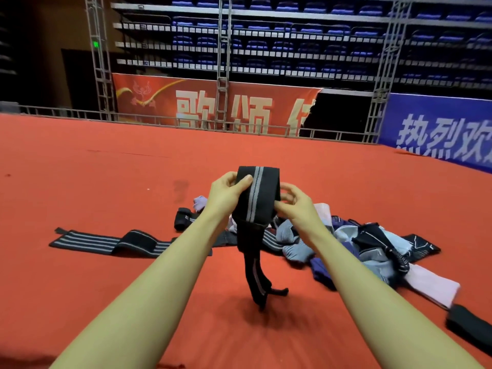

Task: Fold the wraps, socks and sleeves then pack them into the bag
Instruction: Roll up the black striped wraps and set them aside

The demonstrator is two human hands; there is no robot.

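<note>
Wraps, socks and sleeves lie scattered on a red carpeted floor [106, 275], and one black wrap [257, 198] with a grey centre stripe is held up in the air between both hands. Far left on the floor, a long black wrap with grey stripes [106, 242] lies flat and stretched out, partly hidden behind the left forearm. Just beyond it sits a small rolled black wrap [182, 218], with a pale lilac sock [199, 203] right behind that. The left hand [226, 193] grips the held wrap's upper left edge, thumb pressed across the front and fingers curled behind. The top part of this wrap is doubled into a flat band, while its loose tail [257, 280] hangs straight down and its end meets the floor. The right hand [294, 202] pinches the band's right edge, thumb in front, fingers curled behind the fabric. To the right, a jumbled heap of socks and sleeves [354, 246] in light blue, navy, black and white rests on the floor, behind and beside the right forearm. A pale pink sleeve [431, 286] stretches out from the heap's near side, and a black folded piece [468, 326] lies just beyond its end at the far right edge.
</note>
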